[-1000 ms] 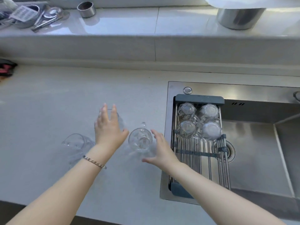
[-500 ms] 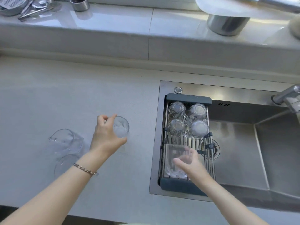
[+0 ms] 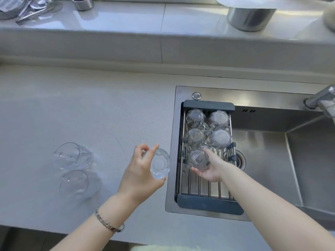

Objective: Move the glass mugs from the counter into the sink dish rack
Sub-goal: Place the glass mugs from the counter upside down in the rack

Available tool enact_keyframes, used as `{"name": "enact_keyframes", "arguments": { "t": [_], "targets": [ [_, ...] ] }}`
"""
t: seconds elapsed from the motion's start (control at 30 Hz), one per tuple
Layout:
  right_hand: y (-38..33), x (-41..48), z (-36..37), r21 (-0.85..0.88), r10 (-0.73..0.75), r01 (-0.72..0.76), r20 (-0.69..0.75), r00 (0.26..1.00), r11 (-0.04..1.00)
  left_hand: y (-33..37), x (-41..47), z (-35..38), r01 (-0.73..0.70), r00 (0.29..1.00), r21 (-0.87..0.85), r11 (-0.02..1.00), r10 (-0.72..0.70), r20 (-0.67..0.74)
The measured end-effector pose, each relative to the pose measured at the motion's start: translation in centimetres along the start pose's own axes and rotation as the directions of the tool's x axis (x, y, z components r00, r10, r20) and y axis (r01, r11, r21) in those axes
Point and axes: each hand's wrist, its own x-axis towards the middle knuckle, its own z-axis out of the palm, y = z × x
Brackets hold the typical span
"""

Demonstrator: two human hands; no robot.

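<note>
My right hand (image 3: 211, 168) grips a clear glass mug (image 3: 197, 159), bottom up, on the wire dish rack (image 3: 204, 192) that spans the left end of the sink. Several upturned mugs (image 3: 208, 128) fill the rack's far half. My left hand (image 3: 140, 173) holds another glass mug (image 3: 160, 163) tilted over the counter, just left of the sink edge. Two more glass mugs (image 3: 73, 155) (image 3: 78, 183) stand on the counter to the left.
The steel sink basin (image 3: 272, 160) lies right of the rack, with a drain (image 3: 237, 159) and a faucet (image 3: 320, 100) at far right. On the raised back ledge sit a metal pot (image 3: 251, 18), a small steel cup (image 3: 82, 3) and utensils (image 3: 27, 9).
My right hand carried its mug from the counter onto the rack and turned it bottom up behind the near edge. My left hand lifted and tilted its mug, moving right toward the sink.
</note>
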Motion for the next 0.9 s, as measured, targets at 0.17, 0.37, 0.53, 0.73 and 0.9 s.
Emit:
{"name": "enact_keyframes", "arguments": {
  "t": [0.17, 0.37, 0.53, 0.73, 0.9],
  "targets": [
    [0.3, -1.0, 0.0, -0.375, -0.274, 0.234, -0.056, 0.960, 0.897, -0.5, -0.2, 0.2, 0.012, 1.000, 0.001, 1.000, -0.012, -0.016],
    [3.1, -1.9, -0.4, -0.693, -0.569, 0.483, 0.127, 0.812, 0.535, 0.0, -0.1, 0.7, 0.007, 1.000, 0.011, 1.000, -0.007, 0.004],
    [5.0, -5.7, -2.5, -0.777, -0.618, 0.615, 0.419, 0.665, 0.135, 2.4, 0.4, 1.0, 0.006, 0.997, -0.111, 0.994, 0.003, 0.082],
    [6.4, -8.5, -4.5, -0.542, -0.794, 0.835, 0.545, 0.268, -0.090, 6.1, 2.1, 2.8, 0.333, 0.923, -0.578, 0.745, -0.132, 0.361],
    [5.0, -9.1, -7.3, -0.643, -0.865, 0.748, 0.459, 0.202, -0.166, 6.7, 3.5, 5.9, 0.401, 0.852, -0.541, 0.739, -0.083, 0.517]
  ]
}}
